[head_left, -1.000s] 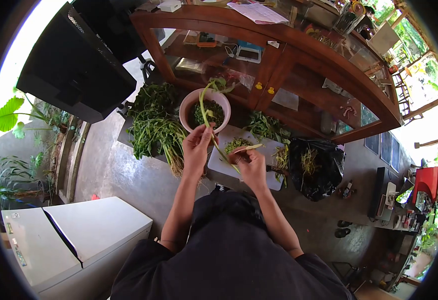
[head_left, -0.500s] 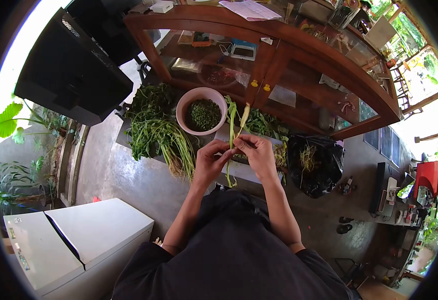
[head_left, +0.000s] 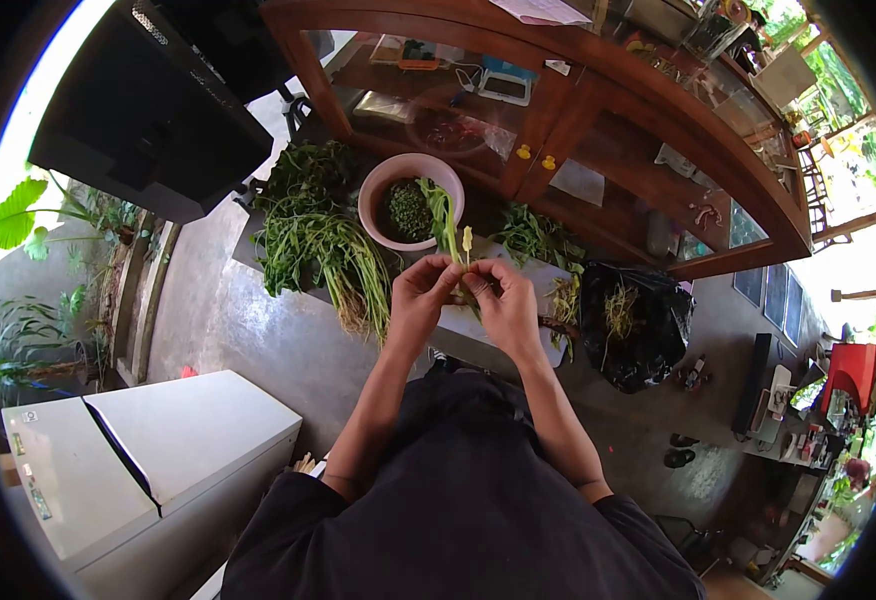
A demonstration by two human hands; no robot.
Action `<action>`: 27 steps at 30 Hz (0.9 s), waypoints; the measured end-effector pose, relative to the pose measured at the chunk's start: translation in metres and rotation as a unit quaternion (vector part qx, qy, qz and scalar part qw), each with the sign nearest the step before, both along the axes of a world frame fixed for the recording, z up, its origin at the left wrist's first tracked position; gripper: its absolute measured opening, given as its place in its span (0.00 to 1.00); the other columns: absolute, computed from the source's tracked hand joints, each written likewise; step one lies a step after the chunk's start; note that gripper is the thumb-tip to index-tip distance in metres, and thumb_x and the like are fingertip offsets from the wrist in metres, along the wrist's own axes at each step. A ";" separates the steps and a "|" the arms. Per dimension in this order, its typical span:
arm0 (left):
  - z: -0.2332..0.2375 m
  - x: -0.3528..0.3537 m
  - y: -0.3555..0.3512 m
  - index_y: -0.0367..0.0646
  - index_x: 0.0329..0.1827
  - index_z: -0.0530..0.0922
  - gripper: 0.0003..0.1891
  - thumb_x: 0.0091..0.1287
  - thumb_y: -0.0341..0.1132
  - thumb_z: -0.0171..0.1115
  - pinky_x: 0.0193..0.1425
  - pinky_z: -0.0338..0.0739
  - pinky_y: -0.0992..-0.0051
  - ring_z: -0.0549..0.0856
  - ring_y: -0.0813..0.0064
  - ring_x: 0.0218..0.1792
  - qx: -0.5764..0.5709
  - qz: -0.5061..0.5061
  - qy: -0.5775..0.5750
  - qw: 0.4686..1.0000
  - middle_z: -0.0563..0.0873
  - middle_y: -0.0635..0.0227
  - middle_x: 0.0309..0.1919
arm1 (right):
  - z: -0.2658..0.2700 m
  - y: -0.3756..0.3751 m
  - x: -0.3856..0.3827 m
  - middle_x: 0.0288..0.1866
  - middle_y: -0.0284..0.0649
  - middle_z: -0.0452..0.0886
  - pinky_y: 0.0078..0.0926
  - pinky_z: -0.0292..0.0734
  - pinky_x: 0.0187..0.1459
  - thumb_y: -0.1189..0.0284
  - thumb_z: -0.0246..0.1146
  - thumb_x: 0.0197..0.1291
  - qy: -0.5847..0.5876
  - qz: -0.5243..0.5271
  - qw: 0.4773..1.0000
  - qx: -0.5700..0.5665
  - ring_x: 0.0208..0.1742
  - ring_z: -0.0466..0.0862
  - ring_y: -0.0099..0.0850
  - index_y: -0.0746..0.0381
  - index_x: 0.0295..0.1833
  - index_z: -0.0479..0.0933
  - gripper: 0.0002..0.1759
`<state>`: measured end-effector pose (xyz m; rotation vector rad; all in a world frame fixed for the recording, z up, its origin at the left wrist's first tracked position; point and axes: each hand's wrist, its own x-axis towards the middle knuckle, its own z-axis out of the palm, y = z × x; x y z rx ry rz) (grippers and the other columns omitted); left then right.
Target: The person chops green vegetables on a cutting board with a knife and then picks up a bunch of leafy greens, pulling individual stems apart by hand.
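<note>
Both hands meet in the middle over a low table (head_left: 473,322). My left hand (head_left: 421,300) pinches a green leafy stalk (head_left: 444,222), whose leaves reach over the rim of a pink bowl (head_left: 368,208) holding small green leaves. My right hand (head_left: 503,303) is closed on the same stalk's lower part, with a pale yellow leaf (head_left: 467,243) sticking up between the hands. Left of the bowl lies a big bunch of greens (head_left: 323,255) with roots toward me. More greens (head_left: 538,240) lie to the right.
A black plastic bag (head_left: 638,330) with plant scraps stands right of the table. Behind is a wooden glass cabinet (head_left: 538,120). A white refrigerator (head_left: 193,430) is at the lower left, a black speaker-like box (head_left: 148,125) at the upper left.
The stalk's leafy top has swung left over the bowl, and its lower end no longer hangs below my hands. The pale yellow part shows shorter. The view has shifted slightly.
</note>
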<state>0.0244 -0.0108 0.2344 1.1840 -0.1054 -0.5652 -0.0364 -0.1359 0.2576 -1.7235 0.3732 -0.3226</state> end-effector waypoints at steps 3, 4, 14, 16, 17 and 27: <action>-0.004 -0.002 0.000 0.38 0.45 0.79 0.08 0.72 0.34 0.60 0.39 0.78 0.81 0.82 0.86 0.35 -0.019 0.028 0.007 0.999 0.85 0.73 0.38 | -0.001 0.007 0.001 0.31 0.34 0.83 0.19 0.76 0.39 0.77 0.63 0.64 0.003 0.012 0.999 0.040 0.35 0.80 0.18 0.69 0.42 0.79 0.05; -0.010 -0.002 -0.001 0.38 0.45 0.79 0.08 0.72 0.34 0.60 0.39 0.78 0.81 0.82 0.86 0.35 -0.019 0.026 0.007 0.999 0.85 0.73 0.38 | -0.003 0.007 0.001 0.31 0.34 0.83 0.19 0.76 0.40 0.78 0.62 0.64 -0.009 0.021 1.000 0.008 0.35 0.80 0.18 0.69 0.42 0.78 0.05; 0.000 0.015 -0.008 0.42 0.48 0.78 0.09 0.73 0.37 0.59 0.38 0.78 0.81 0.81 0.86 0.35 0.005 0.000 -0.006 1.000 0.81 0.77 0.37 | -0.031 -0.026 -0.035 0.33 0.37 0.83 0.19 0.75 0.40 0.80 0.61 0.64 -0.002 0.010 0.998 0.055 0.36 0.81 0.20 0.70 0.43 0.76 0.05; -0.002 0.006 -0.022 0.44 0.49 0.77 0.09 0.73 0.37 0.59 0.38 0.78 0.82 0.81 0.87 0.36 0.011 -0.039 -0.002 0.999 0.80 0.79 0.37 | -0.031 -0.043 -0.041 0.32 0.37 0.82 0.19 0.75 0.40 0.79 0.62 0.64 0.004 -0.021 0.999 0.038 0.36 0.80 0.19 0.70 0.43 0.77 0.05; -0.005 0.000 -0.030 0.44 0.49 0.77 0.09 0.73 0.37 0.59 0.38 0.78 0.82 0.81 0.87 0.36 0.007 -0.069 0.010 0.998 0.80 0.79 0.37 | -0.037 -0.052 -0.045 0.31 0.36 0.83 0.18 0.74 0.39 0.77 0.62 0.65 0.014 -0.040 0.999 0.032 0.35 0.80 0.19 0.69 0.43 0.77 0.05; -0.046 -0.030 -0.099 0.42 0.48 0.78 0.09 0.74 0.38 0.56 0.42 0.78 0.76 0.78 0.86 0.40 0.045 -0.240 0.016 0.970 0.79 0.77 0.36 | -0.052 -0.109 -0.093 0.32 0.42 0.84 0.22 0.77 0.39 0.80 0.60 0.65 0.068 -0.124 0.990 -0.016 0.37 0.85 0.24 0.70 0.42 0.75 0.03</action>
